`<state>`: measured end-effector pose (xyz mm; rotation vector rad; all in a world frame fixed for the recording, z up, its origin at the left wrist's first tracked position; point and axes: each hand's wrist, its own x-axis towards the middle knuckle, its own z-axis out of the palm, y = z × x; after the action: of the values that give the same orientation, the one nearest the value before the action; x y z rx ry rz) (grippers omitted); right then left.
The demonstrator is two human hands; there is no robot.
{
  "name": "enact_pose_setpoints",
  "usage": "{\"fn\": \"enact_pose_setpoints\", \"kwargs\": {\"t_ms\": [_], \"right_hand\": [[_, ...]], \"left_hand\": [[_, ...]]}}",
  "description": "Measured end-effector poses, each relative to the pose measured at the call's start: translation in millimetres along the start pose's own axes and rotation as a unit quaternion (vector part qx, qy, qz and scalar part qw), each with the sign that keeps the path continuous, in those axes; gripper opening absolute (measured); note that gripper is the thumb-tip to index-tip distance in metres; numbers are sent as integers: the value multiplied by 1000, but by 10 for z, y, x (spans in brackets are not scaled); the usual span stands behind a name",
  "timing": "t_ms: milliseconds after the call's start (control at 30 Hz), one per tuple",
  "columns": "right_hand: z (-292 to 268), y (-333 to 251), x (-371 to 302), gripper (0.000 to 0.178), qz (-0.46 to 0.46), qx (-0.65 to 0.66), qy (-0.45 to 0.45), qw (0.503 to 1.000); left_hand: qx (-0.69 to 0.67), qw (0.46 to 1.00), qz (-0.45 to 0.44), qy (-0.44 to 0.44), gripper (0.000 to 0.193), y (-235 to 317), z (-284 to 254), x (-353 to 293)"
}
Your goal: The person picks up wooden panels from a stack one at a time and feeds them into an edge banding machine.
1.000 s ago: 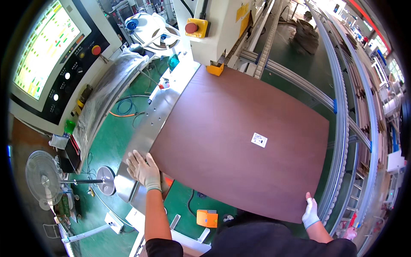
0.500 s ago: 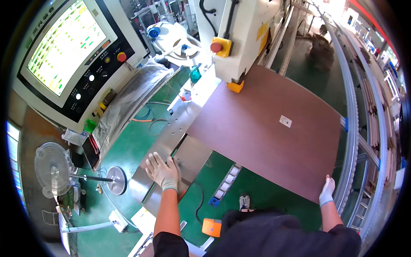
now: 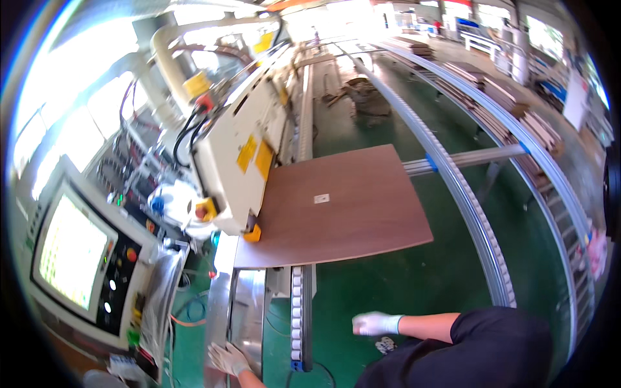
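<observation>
A flat brown panel [image 3: 362, 223] with a small white label [image 3: 321, 198] lies under the edge of the cream-coloured machine [image 3: 239, 161], partly on the metal bed. My left hand [image 3: 228, 359], in a pale work glove, rests flat with fingers spread on the near part of the metal bed [image 3: 248, 310], away from the panel. My right hand [image 3: 376, 323], gloved too, is in the air in front of my body, apart from the panel's near edge. Its fingers are smeared by motion, and nothing shows in it.
A roller strip [image 3: 297, 317] runs toward me from beneath the panel. On the left stands a control console [image 3: 74, 252] with a lit screen. Long conveyor rails [image 3: 446, 174] stretch away at right, with stacked boards [image 3: 485, 116] beyond. Cables [image 3: 187, 317] lie on the green floor.
My right hand has let go of the panel's near right corner and moved in front of my body. The panel has moved away from me along the machine. The view has turned rightward.
</observation>
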<state>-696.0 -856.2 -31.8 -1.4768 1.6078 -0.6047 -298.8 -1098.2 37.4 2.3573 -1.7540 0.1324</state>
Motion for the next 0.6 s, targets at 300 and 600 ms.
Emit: {"fn": "enact_pose_setpoints", "kwargs": {"t_ms": [300,600], "right_hand": [[642,823,-573,48,154,-71,-180,969],[93,2023,-924,55,267,-281,-107,916]], "left_hand": [[63,987,110,-98,73,-348,-261,-1426],[-168,985,17,-41,46,-2247,-1177,-3441]]}}
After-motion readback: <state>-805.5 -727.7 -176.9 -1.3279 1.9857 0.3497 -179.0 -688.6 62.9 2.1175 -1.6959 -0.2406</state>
